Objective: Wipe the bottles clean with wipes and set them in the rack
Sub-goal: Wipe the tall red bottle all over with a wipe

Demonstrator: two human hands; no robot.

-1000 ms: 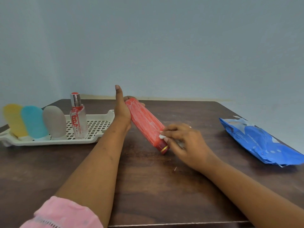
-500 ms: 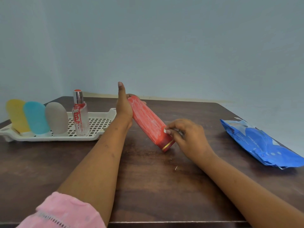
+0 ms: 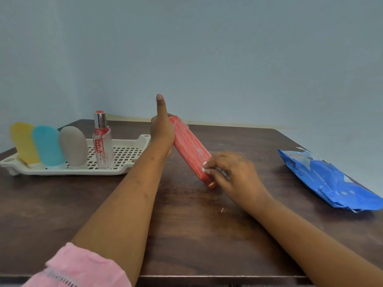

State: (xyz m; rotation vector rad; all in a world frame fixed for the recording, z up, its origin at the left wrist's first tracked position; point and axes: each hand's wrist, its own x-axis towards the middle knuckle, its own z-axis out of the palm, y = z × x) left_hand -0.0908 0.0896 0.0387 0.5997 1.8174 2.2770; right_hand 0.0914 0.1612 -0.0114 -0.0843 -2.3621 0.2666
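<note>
At frame centre the left hand (image 3: 162,131) grips the upper end of the red bottle (image 3: 189,148), thumb straight up; the bottle slants down-right, its capped end low over the table (image 3: 186,224). The right hand (image 3: 236,175) pinches a white wipe (image 3: 205,169) against that lower end. At left, the rack (image 3: 128,152) holds four upright bottles (image 3: 73,146); a blue pack (image 3: 331,181) lies at right

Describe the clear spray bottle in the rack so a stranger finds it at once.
At the left of the wooden table lies a white perforated rack. The clear spray bottle stands rightmost of four in it. Unlike the yellow bottle, blue bottle and grey bottle, it is see-through and silver-capped.
</note>
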